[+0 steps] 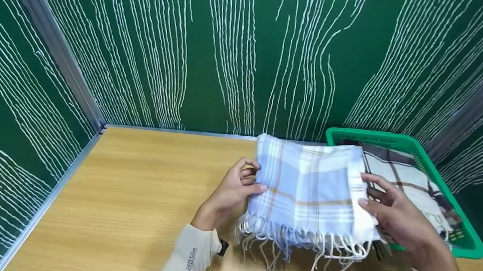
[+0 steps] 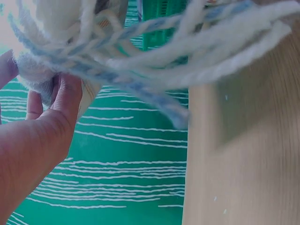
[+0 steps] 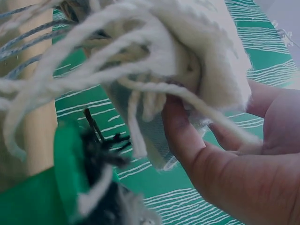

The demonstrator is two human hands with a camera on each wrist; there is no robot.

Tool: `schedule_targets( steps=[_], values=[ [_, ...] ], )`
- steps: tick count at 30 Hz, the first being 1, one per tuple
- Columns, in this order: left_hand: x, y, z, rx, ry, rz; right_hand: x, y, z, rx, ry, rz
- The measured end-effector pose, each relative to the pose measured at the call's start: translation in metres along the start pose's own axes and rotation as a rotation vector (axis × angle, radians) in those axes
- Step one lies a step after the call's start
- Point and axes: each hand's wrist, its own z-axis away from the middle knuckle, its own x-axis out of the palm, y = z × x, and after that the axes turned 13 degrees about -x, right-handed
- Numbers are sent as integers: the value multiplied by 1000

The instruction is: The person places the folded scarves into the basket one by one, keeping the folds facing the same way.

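Note:
A folded plaid scarf (image 1: 306,183) in light blue and white, with tan stripes and a fringed lower edge, is held up above the table between both hands. My left hand (image 1: 233,191) pinches its left edge, thumb in front and fingers behind. On the opposite edge, my right hand (image 1: 403,215) grips the white side the same way. Twisted blue and white fringe (image 2: 140,42) hangs across the left wrist view, hiding part of the scarf. In the right wrist view, the thumb and fingers (image 3: 185,136) press the thick folded layers (image 3: 206,51) together.
A green plastic basket (image 1: 470,239) stands at the right, partly behind the scarf. Inside it lies a white, brown and black plaid scarf (image 1: 406,174) with fringe. The wooden table (image 1: 133,196) stretches left. Green walls (image 1: 222,56) with white wavy lines enclose the back and sides.

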Motion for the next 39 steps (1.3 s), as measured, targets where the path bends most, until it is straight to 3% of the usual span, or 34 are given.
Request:
schedule_targets(
  steps=[17, 23, 32, 39],
  values=[
    [26, 3, -11, 5, 12, 9, -29, -10, 7, -51, -80, -119],
    [35, 3, -15, 4, 17, 12, -40, -14, 10, -35, -73, -125],
    [49, 1, -22, -5, 14, 19, -54, -19, 15, -73, -92, -162],
    [61, -1, -26, 30, -17, 52, -63, -21, 18, -61, -11, -116]
  ],
)
